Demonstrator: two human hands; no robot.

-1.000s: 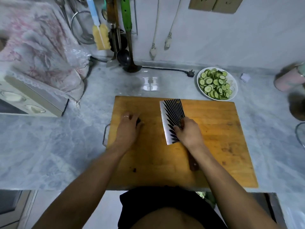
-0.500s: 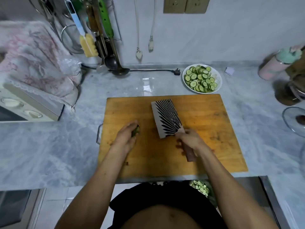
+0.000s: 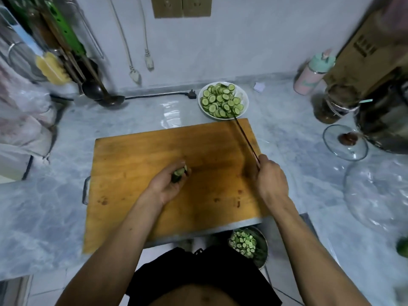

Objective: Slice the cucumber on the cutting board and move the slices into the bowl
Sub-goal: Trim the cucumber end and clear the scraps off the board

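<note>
Clearly, I am seeing this from above:
Writing: a brown box (image 3: 362,49) at far right is carrying dark print, too blurred for me to read.
Surface: a wooden board (image 3: 141,155) is lying on a grey marbled counter (image 3: 44,206).
Room: utensils (image 3: 66,51) are hanging on the pale wall.
Left hand (image 3: 170,184): curling shut around a cucumber (image 3: 179,173) stub above the board.
Right hand (image 3: 268,177): gripping a knife (image 3: 242,133), its tip reaching the bowl (image 3: 244,100) of slices (image 3: 220,100).
</note>
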